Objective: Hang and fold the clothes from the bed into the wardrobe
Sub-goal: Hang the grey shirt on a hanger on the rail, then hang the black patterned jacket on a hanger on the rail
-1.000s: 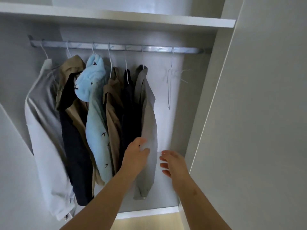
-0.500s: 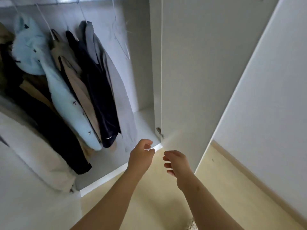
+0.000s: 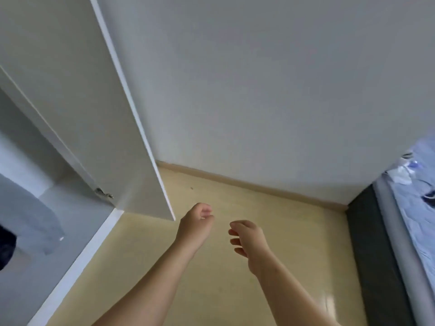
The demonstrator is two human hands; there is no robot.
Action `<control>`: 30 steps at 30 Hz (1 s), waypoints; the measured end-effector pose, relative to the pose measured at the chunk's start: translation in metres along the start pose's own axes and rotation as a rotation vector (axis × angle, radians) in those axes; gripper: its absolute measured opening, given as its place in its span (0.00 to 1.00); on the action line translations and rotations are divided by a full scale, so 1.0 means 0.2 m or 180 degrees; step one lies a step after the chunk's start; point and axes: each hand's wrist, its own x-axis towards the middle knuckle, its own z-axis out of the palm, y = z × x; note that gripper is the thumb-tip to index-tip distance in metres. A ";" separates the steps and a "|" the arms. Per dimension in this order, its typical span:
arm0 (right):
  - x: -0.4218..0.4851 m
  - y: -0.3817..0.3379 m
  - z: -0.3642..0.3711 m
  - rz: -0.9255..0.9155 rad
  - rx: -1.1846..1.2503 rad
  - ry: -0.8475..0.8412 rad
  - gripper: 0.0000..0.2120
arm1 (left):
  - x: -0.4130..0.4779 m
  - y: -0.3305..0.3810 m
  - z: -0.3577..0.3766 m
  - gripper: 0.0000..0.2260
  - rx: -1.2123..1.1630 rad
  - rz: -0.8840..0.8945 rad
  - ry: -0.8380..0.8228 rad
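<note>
My left hand (image 3: 196, 222) hangs over the yellow floor with loosely curled fingers and holds nothing. My right hand (image 3: 247, 241) is beside it, fingers relaxed and empty. At the far left the open wardrobe (image 3: 70, 267) shows only the hem of a grey garment (image 3: 35, 220) and a bit of a dark one (image 3: 6, 248). At the far right edge lies the bed (image 3: 386, 243) with light blue clothes (image 3: 416, 191) on it.
The white wardrobe door (image 3: 113, 128) stands open just left of my left hand. A plain white wall (image 3: 270, 90) fills the background, with a skirting board along the yellow floor (image 3: 294, 231). The bed's dark side panel (image 3: 367, 255) borders the floor on the right.
My view has swung right, away from the hanging clothes toward the wall and bed. Both hands have left the grey garment and stay empty in front of me.
</note>
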 end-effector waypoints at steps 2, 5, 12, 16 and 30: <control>-0.05 0.08 -0.29 0.0046 0.0138 0.0297 0.06 | -0.08 0.10 0.27 0.07 0.0045 0.0112 -0.0287; -0.15 0.20 -0.73 0.0127 0.0392 0.0719 0.05 | -0.26 0.23 0.66 0.06 0.0160 0.0235 -0.0719; -0.35 0.45 -1.55 0.0175 0.0987 0.1490 0.05 | -0.58 0.54 1.45 0.08 0.0459 0.0661 -0.1464; -0.44 0.58 -1.88 0.0258 0.1308 0.1885 0.05 | -0.74 0.64 1.78 0.07 0.0579 0.0743 -0.1959; -0.14 0.65 -2.62 0.0669 0.2260 0.2663 0.07 | -0.55 1.05 2.69 0.08 0.1023 0.0825 -0.2811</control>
